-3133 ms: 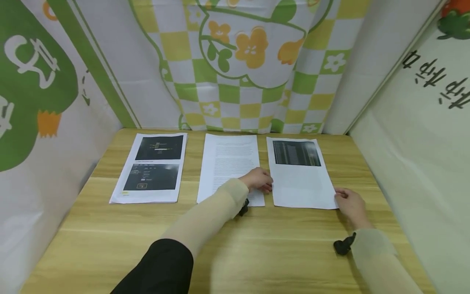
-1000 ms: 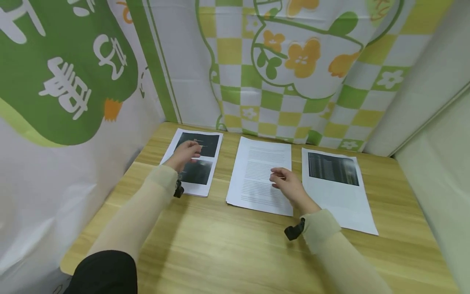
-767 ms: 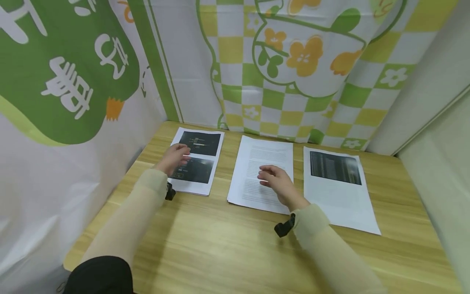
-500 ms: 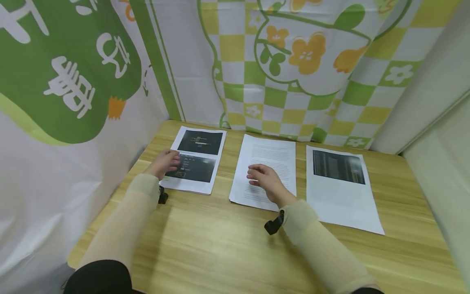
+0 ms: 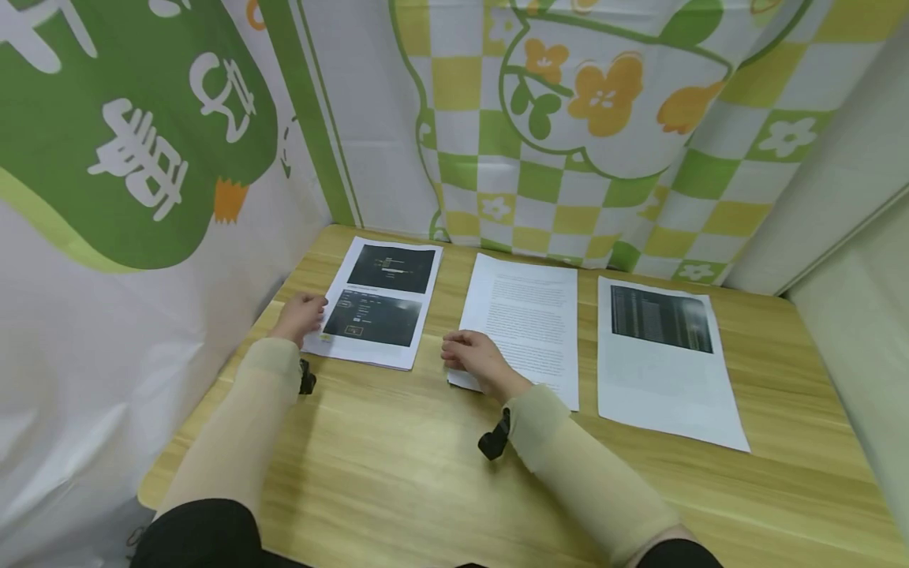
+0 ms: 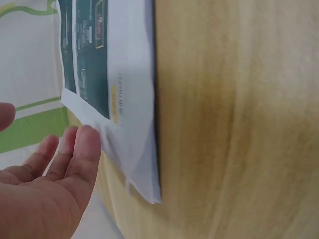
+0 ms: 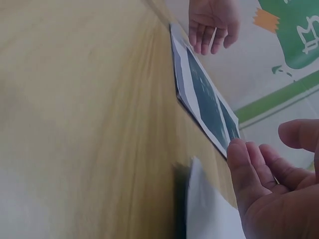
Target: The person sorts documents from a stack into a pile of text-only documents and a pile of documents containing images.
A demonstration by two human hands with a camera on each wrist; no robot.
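Three sets of printed paper lie in a row on the wooden table. On the left stack [image 5: 369, 319], two dark pictures are printed; my left hand [image 5: 300, 317] is at its left edge, fingertips close beside the paper in the left wrist view, thumb held apart. Lines of text cover the middle stack [image 5: 533, 319]. Over its near left corner is my right hand [image 5: 477, 361], fingers loosely bent and nothing between them. The right sheet [image 5: 660, 386] has one dark picture at its top and lies away from both hands.
The wooden table [image 5: 398, 450] reaches back to a checked green and yellow curtain [image 5: 540, 181]. A white cloth wall [image 5: 234, 260] with green print stands at the left, a plain pale one [image 5: 852, 315] at the right. Each wrist carries a small black camera [image 5: 495, 435].
Both hands have left the right sheet's edges. My left hand crossed to the left stack, then its left edge; my right hand moved left over the middle stack. The head view turned left.
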